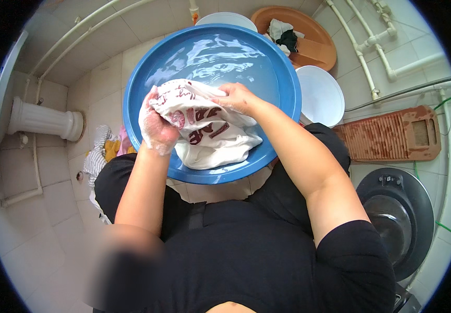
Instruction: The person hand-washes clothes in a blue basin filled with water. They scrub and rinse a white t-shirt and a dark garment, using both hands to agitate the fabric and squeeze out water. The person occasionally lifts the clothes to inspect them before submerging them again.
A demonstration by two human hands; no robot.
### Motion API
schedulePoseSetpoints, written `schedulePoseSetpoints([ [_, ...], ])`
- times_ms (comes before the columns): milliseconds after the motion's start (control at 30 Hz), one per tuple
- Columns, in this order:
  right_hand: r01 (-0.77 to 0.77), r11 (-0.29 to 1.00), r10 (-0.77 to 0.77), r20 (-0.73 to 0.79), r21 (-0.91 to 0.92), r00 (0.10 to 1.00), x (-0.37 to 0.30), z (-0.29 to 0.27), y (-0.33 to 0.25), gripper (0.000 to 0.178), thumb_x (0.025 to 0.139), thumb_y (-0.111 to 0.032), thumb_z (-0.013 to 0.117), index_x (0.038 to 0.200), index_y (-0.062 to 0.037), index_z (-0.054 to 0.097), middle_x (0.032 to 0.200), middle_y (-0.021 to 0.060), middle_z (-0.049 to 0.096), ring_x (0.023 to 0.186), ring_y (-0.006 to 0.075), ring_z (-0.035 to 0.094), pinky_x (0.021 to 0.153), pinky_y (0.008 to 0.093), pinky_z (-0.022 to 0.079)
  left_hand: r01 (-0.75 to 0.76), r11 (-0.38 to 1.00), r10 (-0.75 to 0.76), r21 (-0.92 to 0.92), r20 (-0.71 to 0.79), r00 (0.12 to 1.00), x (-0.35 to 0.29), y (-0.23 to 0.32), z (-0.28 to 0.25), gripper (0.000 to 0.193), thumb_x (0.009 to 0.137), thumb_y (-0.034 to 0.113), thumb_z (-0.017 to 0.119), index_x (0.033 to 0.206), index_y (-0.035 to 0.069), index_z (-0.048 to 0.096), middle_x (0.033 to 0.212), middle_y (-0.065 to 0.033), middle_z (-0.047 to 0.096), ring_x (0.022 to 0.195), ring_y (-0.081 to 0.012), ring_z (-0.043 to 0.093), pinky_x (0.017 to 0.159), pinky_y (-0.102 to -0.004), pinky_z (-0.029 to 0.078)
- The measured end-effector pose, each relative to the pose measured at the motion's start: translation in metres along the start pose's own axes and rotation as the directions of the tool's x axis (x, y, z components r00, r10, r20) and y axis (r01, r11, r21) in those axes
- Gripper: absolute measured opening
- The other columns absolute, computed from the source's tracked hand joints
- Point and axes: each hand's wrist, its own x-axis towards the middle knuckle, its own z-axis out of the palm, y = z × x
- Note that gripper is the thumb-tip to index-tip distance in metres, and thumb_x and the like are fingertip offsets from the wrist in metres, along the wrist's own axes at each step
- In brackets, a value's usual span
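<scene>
A white garment (214,152) with dark red lettering hangs bunched between my hands, over the near part of a large blue basin (134,99). My left hand (157,130), covered in white suds, has its palm turned up and its fingers closed round the garment's left edge. On the other side, my right hand (238,98) pinches the cloth near its upper right, knuckles up. Part of the garment's lower end rests against the basin's near inner wall. Rippling water (209,60) shows in the far half of the basin.
Behind stand a brown basin (316,56) holding several clothes and a white basin (225,20). At right are another white basin (322,96), a brown washboard (384,136) and a dark round-lidded appliance (392,224). A white pedestal (48,119) and loose clothes (100,151) lie left.
</scene>
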Motion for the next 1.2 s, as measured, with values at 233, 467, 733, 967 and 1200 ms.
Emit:
schedulePoseSetpoints([
  [233, 0.81, 0.587, -0.764, -0.324, 0.009, 0.558, -0.039, 0.063, -0.073, 0.036, 0.059, -0.013, 0.065, 0.091, -0.0055, 0.049, 0.098, 0.0127, 0.055, 0.094, 0.0264, 0.054, 0.084, 0.0355, 0.043, 0.041, 0.994, -0.042, 0.097, 0.004, 0.999, 0.015, -0.035, -0.027, 0.026, 0.09, 0.03, 0.038, 0.099, 0.009, 0.051, 0.091, -0.0051, 0.056, 0.084, -0.0176, 0.056, 0.074, -0.0325, 0.046],
  [467, 0.394, 0.808, -0.564, -0.384, -0.437, 0.731, -0.031, 0.055, -0.056, 0.018, 0.062, -0.027, 0.062, 0.064, -0.0097, 0.057, 0.068, 0.0097, 0.058, 0.068, 0.0301, 0.057, 0.06, 0.0384, 0.047, 0.084, 0.972, -0.043, 0.218, -0.189, 0.981, 0.004, -0.059, -0.016, 0.029, 0.091, 0.029, 0.038, 0.107, 0.008, 0.05, 0.102, -0.008, 0.057, 0.095, -0.0207, 0.055, 0.084, -0.0357, 0.044],
  [733, 0.643, 0.655, -0.749, -0.229, -0.397, 0.622, -0.063, 0.08, -0.066, 0.011, 0.063, -0.018, 0.061, 0.065, -0.0069, 0.059, 0.064, 0.0107, 0.057, 0.062, 0.0284, 0.057, 0.06, 0.0356, 0.047, 0.034, 0.992, 0.014, -0.121, 0.37, 0.929, 0.012, -0.081, -0.08, 0.028, 0.091, 0.029, 0.037, 0.1, 0.007, 0.052, 0.091, -0.008, 0.057, 0.085, -0.0201, 0.058, 0.072, -0.0343, 0.049],
  [967, 0.451, 0.764, -0.622, -0.341, -0.462, 0.704, -0.05, 0.065, -0.065, 0.011, 0.063, -0.017, 0.059, 0.066, -0.0072, 0.059, 0.066, 0.0122, 0.057, 0.061, 0.0286, 0.057, 0.058, 0.036, 0.047, 0.005, 0.974, -0.004, 0.226, -0.005, 1.0, 0.006, -0.078, -0.055, 0.034, 0.086, 0.034, 0.036, 0.104, 0.01, 0.05, 0.105, -0.0074, 0.053, 0.107, -0.0191, 0.048, 0.09, -0.0339, 0.04],
  [1200, 0.476, 0.783, -0.616, -0.39, -0.401, 0.685, -0.03, 0.05, -0.044, 0.013, 0.067, -0.018, 0.06, 0.073, -0.007, 0.057, 0.067, 0.0105, 0.055, 0.065, 0.031, 0.056, 0.06, 0.0355, 0.046, 0.358, 0.934, -0.358, -0.013, -0.085, 0.93, 0.005, -0.062, -0.017, 0.033, 0.091, 0.032, 0.037, 0.108, 0.007, 0.051, 0.101, -0.0087, 0.058, 0.094, -0.0219, 0.057, 0.082, -0.0368, 0.048],
])
